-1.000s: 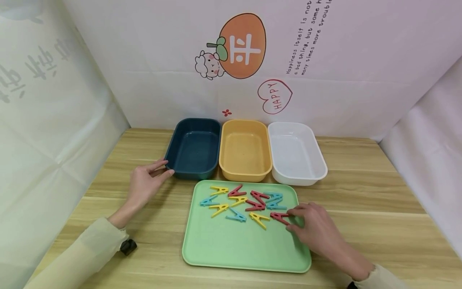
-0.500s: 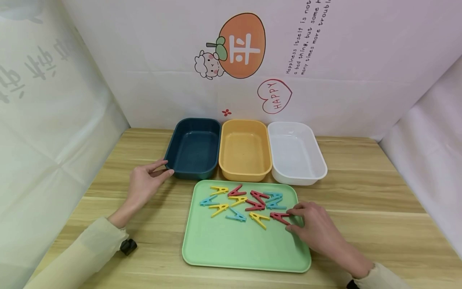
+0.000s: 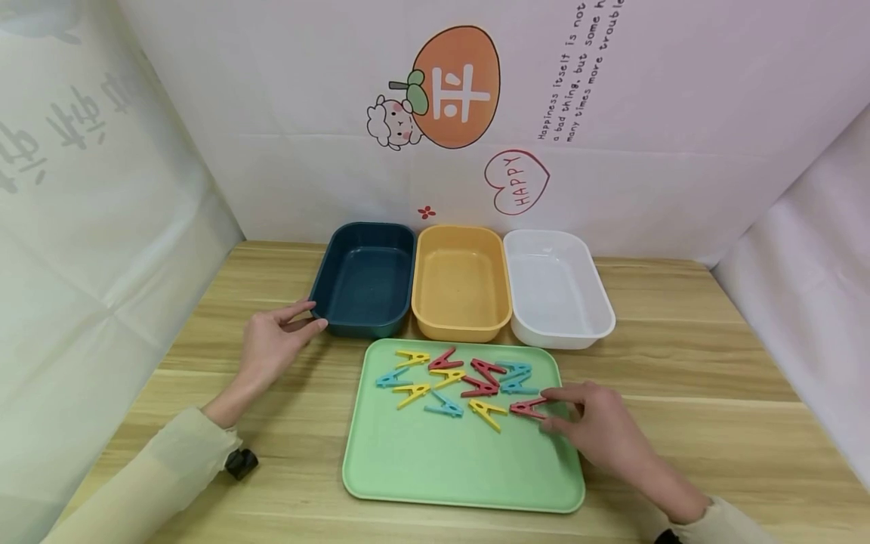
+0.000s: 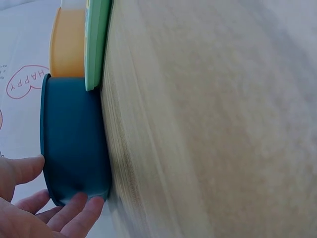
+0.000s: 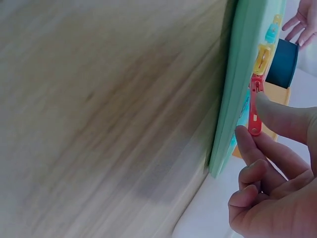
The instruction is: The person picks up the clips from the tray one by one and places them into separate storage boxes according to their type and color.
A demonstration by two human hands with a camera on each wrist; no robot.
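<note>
Clothespin [image 3: 522,409], red, at right side of green tray [image 3: 462,472], near a yellow clothespin [image 3: 486,413]; pinched between thumb and forefinger of right hand [image 3: 601,429]. Left hand [image 3: 273,344], thumb and extended fingers spread, touching near corner of dark blue bin [image 3: 367,291].

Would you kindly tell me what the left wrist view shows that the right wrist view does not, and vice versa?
Only the left wrist view: the red HAPPY heart on the backdrop.
Only the right wrist view: the right hand and a red clothespin against its fingers.
Both: the left hand, dark blue bin, yellow bin, green tray and wooden tabletop.
</note>
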